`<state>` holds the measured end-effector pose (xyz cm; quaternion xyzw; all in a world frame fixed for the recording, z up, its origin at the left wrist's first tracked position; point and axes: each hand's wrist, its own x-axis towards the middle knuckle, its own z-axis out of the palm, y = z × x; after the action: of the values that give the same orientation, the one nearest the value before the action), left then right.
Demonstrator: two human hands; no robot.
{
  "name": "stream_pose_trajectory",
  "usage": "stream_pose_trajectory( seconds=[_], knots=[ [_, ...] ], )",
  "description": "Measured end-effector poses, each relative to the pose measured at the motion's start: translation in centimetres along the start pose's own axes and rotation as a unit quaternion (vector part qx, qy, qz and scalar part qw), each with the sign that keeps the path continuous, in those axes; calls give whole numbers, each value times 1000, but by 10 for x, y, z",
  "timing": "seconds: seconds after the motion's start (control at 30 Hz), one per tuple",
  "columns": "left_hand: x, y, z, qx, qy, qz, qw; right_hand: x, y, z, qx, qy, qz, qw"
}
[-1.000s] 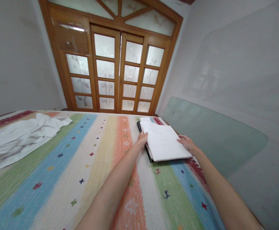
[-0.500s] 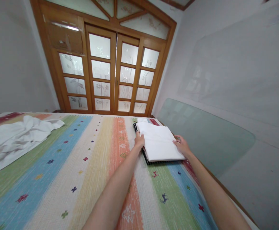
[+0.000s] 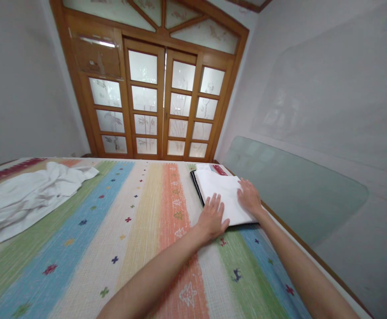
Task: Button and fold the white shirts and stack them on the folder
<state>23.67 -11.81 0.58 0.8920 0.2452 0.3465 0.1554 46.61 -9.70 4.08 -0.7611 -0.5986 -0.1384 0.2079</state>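
A folded white cloth [image 3: 220,188] lies flat on top of a dark folded cloth [image 3: 197,187], whose black edge with a thin pale line shows along the left side. My left hand [image 3: 214,218] rests over the near left corner of this small stack, its fingers stretched out and slightly spread. On the right edge of the white cloth lies my right hand [image 3: 249,196], palm down with its fingers extended. Neither hand grips anything. Part of the stack's near left edge is hidden under my left hand.
A striped, colourful bedspread [image 3: 143,248] covers the bed. Towards the left lies a crumpled white garment [image 3: 34,195]. A pale green headboard-like panel [image 3: 289,186] stands along the right wall. Wooden doors with frosted panes [image 3: 143,97] are at the back.
My left hand has let go of the stack's left edge and moved nearer, flattening over its near corner. The right hand has opened out onto the white cloth's right side.
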Motion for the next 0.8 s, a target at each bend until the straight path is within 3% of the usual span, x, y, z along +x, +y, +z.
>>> stream_pose_trajectory(
  seconds=[0.07, 0.17, 0.37, 0.53, 0.63, 0.8],
  knots=[
    [-9, 2, 5, 31, -26, 14, 999, 3, -5, 12, 13, -48, -21, 999],
    [-21, 0, 6, 73, -37, 43, 996, 4, -9, 29, 4, -109, 27, 994],
    [-47, -3, -24, 91, -96, 178, 975, 10, -29, 34, -11, -105, 71, 992],
    [-82, -5, -50, 46, -154, 277, 947, 17, -72, 34, 85, -137, -9, 987],
    [-103, -14, -71, 26, -170, 254, 952, 15, -87, 42, 109, -173, -58, 977],
    [-135, -42, -127, 4, -124, 101, 987, 13, -91, 53, 117, -192, -15, 974]
  ],
)
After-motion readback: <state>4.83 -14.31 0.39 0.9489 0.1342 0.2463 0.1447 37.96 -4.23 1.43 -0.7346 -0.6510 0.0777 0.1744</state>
